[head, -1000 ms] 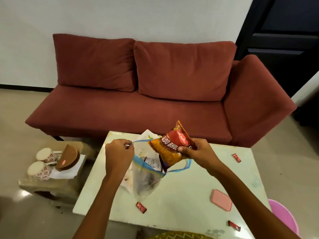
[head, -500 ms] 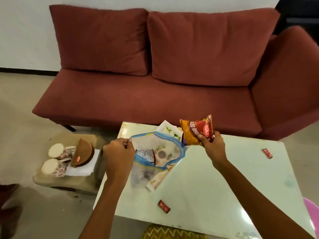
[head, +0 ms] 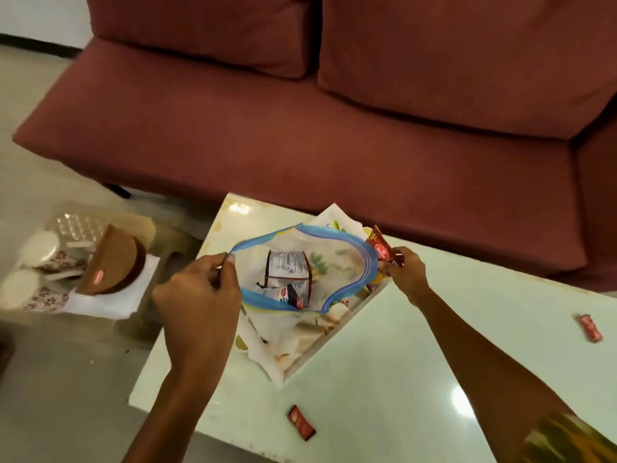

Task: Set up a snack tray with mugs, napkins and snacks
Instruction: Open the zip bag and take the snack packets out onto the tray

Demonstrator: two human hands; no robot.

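A clear zip bag (head: 334, 259) with a blue rim lies open over a floral white tray (head: 300, 359) on the pale table. Small snack packets (head: 288, 274) show inside it. My left hand (head: 200, 295) pinches the bag's left rim. My right hand (head: 405, 272) grips a red and orange snack packet (head: 380, 250) at the bag's right rim; whether it also touches the rim I cannot tell. Two floral mugs (head: 36, 255) lie on their sides on a low stool at the left, beside white napkins (head: 110, 302).
A brown holder (head: 113, 265) stands on the napkins. Small red candy wrappers lie on the table (head: 434, 379), one near the front edge (head: 301, 427) and one at the right (head: 590, 328). A dark red sofa (head: 300, 128) runs behind the table.
The bag has come down from the air onto the tray with its mouth spread wide. My right hand has carried the red packet from above the bag to its right rim. The view has tilted down.
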